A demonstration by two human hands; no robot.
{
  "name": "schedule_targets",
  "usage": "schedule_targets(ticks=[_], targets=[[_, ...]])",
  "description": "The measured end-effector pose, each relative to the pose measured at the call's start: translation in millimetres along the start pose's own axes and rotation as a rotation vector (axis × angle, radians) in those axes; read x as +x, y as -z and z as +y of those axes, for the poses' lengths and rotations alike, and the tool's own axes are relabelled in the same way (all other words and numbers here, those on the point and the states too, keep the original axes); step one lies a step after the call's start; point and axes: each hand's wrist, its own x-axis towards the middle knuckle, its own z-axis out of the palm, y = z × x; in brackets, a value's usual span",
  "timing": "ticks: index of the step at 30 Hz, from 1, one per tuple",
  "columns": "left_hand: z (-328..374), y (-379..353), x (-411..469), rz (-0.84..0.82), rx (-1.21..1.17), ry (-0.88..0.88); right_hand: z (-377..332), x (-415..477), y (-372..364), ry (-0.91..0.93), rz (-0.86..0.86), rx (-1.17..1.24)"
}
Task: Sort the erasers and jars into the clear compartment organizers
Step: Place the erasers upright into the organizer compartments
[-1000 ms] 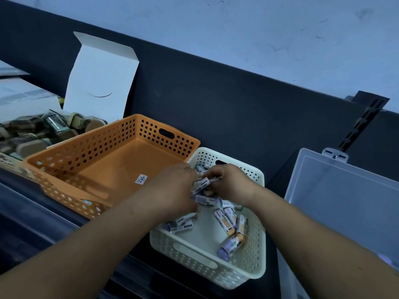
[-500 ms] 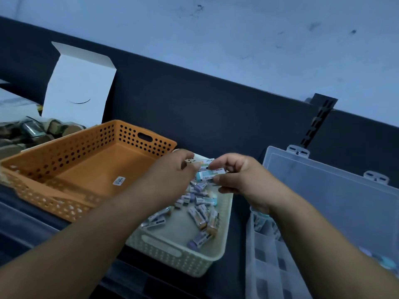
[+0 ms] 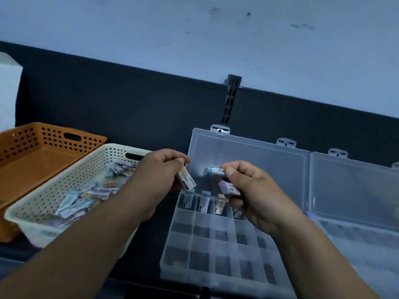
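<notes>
Erasers (image 3: 77,205) lie heaped in the white basket (image 3: 64,180) at the left of the tabletop. Four more stand on end in the back row of the open organizer (image 3: 212,248), one to a cell. Just over that row, the left hand (image 3: 157,178) pinches a sleeved eraser (image 3: 187,180) by its upper end, with the fingers curled round it. The right hand (image 3: 257,190) grips two, a teal eraser (image 3: 212,170) between thumb and forefinger and a purple eraser (image 3: 229,187) tucked under the lower fingers.

They look like small, light, fairly stiff blocks that would survive a drop. The smooth paper sleeves are probably the slippery part, and a block could slide out of its sleeve if it is squeezed only at the wrapper's edge. The best hold is likely across the narrow sides near the top end, which leaves the bottom free to enter a cell. With two in one hand, the tucked one is the more likely to slip. No jars can be made out.
</notes>
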Motion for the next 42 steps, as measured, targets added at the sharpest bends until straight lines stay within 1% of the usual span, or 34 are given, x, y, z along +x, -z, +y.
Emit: schedule_targets(ticks=[3,6,8,10,12,14,17,19,20,23,25,28,30,33,36,42], targets=[[3,-28,-11,-0.133,0.081,-0.03,0,-11,23,-0.043,0.078,0.149],[9,-57,-25,-0.261,0.139,-0.053,2,-20,38,-0.059,0.093,0.228],[11,-71,-30,-0.299,0.124,-0.07,4,-25,45,-0.056,0.084,0.257],[12,-85,-32,-0.296,0.093,-0.078,5,-32,55,-0.049,0.07,0.242],[11,-93,-32,-0.277,0.041,-0.072,6,-38,64,-0.05,0.035,0.149],[11,-101,-32,-0.273,0.017,-0.077,5,-43,74,-0.043,0.009,-0.002],[12,-111,-34,-0.284,0.191,-0.167,-6,-48,91,0.05,0.082,-0.279],[14,-120,-35,-0.305,0.333,-0.251,-15,-49,105,0.151,0.134,-0.382],[14,-124,-35,-0.322,0.38,-0.283,-19,-49,110,0.188,0.128,-0.431],[14,-139,-34,-0.36,0.496,-0.369,-24,-51,120,0.259,0.038,-0.609],[10,-147,-32,-0.371,0.548,-0.402,-24,-52,128,0.282,0.013,-0.67],[2,-154,-30,-0.395,0.545,-0.367,-19,-49,141,0.256,0.019,-0.774],[-4,-156,-27,-0.381,0.528,-0.332,-13,-46,148,0.216,0.019,-0.854],[-12,-153,-21,-0.364,0.586,-0.307,-6,-41,156,0.148,-0.004,-0.972],[-20,-150,-16,-0.368,0.668,-0.303,-1,-37,159,0.09,-0.035,-1.022],[-33,-153,-16,-0.391,0.695,-0.254,10,-30,154,0.01,-0.066,-1.125]])
